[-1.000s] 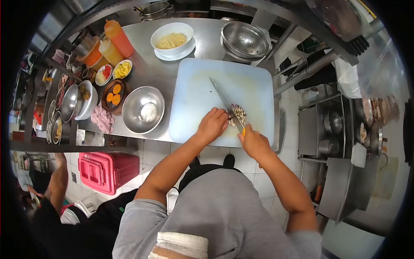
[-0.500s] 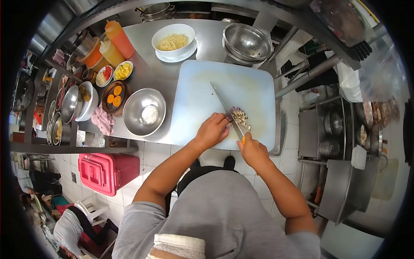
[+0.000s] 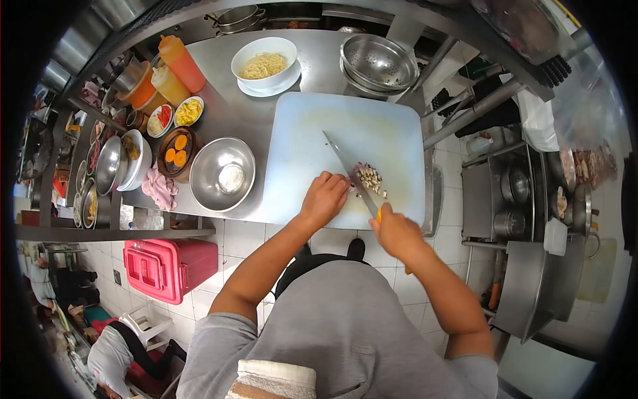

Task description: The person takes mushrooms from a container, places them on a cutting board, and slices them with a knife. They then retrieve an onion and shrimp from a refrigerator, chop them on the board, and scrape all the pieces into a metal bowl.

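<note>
My right hand (image 3: 397,233) is wrapped around the yellow handle of a kitchen knife (image 3: 343,155), whose long blade points away and to the left over a white cutting board (image 3: 306,133). Curled on the board just left of the blade, my left hand (image 3: 325,199) pinches a small purple-skinned vegetable piece, mostly hidden by the fingertips. Right of the blade lies a small heap of diced pale and purple vegetable (image 3: 369,178), with a few loose bits near it.
Left of the board stands a steel bowl (image 3: 222,174), beside a pink cloth (image 3: 159,188) and a round dish of orange slices (image 3: 176,154). Behind are a bowl of noodles (image 3: 264,65), squeeze bottles (image 3: 181,64) and a colander (image 3: 379,62). A red bin (image 3: 169,269) sits below.
My right hand and the knife handle have shifted slightly right and toward me. The blade stays beside my left hand, which has barely moved.
</note>
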The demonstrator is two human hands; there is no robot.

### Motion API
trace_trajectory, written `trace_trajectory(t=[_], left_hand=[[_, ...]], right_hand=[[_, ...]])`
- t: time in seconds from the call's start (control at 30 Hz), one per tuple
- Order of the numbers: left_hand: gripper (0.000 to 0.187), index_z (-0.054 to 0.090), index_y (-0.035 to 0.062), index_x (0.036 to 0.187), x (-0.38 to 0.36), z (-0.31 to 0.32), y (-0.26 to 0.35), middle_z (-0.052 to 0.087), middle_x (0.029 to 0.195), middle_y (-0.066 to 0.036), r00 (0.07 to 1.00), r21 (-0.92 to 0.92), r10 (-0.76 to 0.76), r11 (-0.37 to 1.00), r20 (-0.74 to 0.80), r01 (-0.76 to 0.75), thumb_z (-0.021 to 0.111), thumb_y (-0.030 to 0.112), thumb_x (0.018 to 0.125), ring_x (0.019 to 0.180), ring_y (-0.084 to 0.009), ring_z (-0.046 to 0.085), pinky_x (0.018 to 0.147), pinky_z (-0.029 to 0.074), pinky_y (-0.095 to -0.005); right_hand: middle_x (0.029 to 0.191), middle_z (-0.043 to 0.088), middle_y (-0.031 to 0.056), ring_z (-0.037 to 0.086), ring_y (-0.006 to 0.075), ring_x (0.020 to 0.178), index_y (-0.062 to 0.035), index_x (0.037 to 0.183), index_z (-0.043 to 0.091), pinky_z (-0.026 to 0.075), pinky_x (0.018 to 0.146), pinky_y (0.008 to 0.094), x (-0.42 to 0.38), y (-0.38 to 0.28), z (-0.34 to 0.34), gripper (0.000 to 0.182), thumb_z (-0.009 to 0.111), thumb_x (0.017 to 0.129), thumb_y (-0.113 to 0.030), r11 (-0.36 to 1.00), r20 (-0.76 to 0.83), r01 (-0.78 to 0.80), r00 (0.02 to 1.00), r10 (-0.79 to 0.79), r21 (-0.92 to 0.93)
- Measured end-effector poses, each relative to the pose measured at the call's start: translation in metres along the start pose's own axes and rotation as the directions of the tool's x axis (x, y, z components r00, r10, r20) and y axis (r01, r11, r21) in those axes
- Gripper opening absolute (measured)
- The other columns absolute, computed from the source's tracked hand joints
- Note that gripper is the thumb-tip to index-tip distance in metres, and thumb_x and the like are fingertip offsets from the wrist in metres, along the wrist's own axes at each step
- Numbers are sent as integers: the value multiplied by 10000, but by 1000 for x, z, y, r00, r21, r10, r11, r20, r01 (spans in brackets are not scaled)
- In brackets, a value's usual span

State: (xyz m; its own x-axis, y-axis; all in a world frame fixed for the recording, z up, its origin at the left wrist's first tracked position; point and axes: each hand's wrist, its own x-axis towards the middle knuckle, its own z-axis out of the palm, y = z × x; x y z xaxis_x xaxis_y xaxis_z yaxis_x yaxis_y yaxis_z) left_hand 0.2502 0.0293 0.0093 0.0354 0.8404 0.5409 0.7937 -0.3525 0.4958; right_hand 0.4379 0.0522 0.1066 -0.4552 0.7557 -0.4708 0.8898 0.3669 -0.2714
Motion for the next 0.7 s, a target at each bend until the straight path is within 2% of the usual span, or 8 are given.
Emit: trace_trajectory(t=[0.1, 0.17, 0.2, 0.3, 0.37, 0.4, 0.53, 0.7], left_hand=[[228, 615, 38, 947, 1, 1, -6, 597, 950, -72, 1000, -6, -13, 1000, 11, 13, 677, 27, 729, 890, -266, 554, 748, 480, -350], [221, 612, 39, 943, -7, 0, -1, 597, 957, -76, 1000, -26, -9, 1000, 28, 10, 679, 33, 732, 886, -270, 556, 743, 477, -354], [207, 611, 36, 933, -3, -4, 0, 596, 953, -81, 999, -64, -38, 997, 1, 38, 677, 35, 737, 866, -275, 555, 734, 473, -359], [173, 612, 27, 900, -6, -16, 7, 597, 962, -101, 996, -76, -79, 994, -28, 77, 683, 25, 742, 848, -286, 562, 737, 475, -366], [156, 613, 21, 876, -9, -17, 3, 599, 976, -116, 997, -46, -77, 996, -25, 76, 691, 14, 742, 849, -293, 569, 750, 482, -368], [147, 616, 19, 876, -11, -12, -3, 602, 968, -113, 998, -9, -61, 998, -16, 61, 685, 13, 747, 846, -289, 572, 741, 487, -364], [125, 628, 15, 875, -4, -6, -5, 613, 939, -99, 999, -3, -49, 999, -16, 49, 668, 7, 757, 836, -276, 575, 720, 497, -355], [126, 639, 17, 880, 2, 3, -6, 617, 930, -87, 997, -30, -79, 996, 25, 79, 657, -3, 757, 845, -268, 575, 733, 499, -352]], right_hand=[[800, 658, 254, 656, 435, 763, -3, 1004, 460, 519, 691, 507, 11, 0, 13, 335, 555, 917, -313, 999, -25, -47, 999, 47, 7], [786, 658, 252, 659, 435, 755, -16, 1006, 443, 523, 686, 507, 18, 3, 8, 343, 552, 922, -330, 998, -99, 67, 993, -65, 16], [786, 658, 252, 659, 435, 755, -16, 1006, 443, 523, 686, 507, 16, 2, 1, 343, 552, 922, -330, 998, -108, 68, 992, -66, 14], [773, 658, 249, 659, 434, 735, -16, 1005, 440, 524, 665, 508, 4, -2, -2, 351, 565, 915, -331, 997, -54, 70, 996, -72, -39], [799, 657, 257, 657, 431, 746, -2, 1008, 461, 520, 678, 511, 7, 1, 22, 355, 580, 905, -320, 999, -49, -34, 998, 35, 19], [837, 653, 271, 655, 428, 789, 1, 1018, 471, 516, 709, 507, 7, -4, 12, 354, 584, 902, -313, 998, -15, -54, 998, 54, 10], [867, 652, 274, 648, 436, 837, 1, 1054, 460, 512, 747, 500, 20, 3, -31, 366, 567, 914, -320, 998, 34, 52, 998, -50, -43], [879, 654, 266, 648, 440, 817, 11, 1075, 455, 511, 745, 502, 16, 9, -1, 381, 554, 920, -323, 998, 15, -17, 1000, 18, -54]])
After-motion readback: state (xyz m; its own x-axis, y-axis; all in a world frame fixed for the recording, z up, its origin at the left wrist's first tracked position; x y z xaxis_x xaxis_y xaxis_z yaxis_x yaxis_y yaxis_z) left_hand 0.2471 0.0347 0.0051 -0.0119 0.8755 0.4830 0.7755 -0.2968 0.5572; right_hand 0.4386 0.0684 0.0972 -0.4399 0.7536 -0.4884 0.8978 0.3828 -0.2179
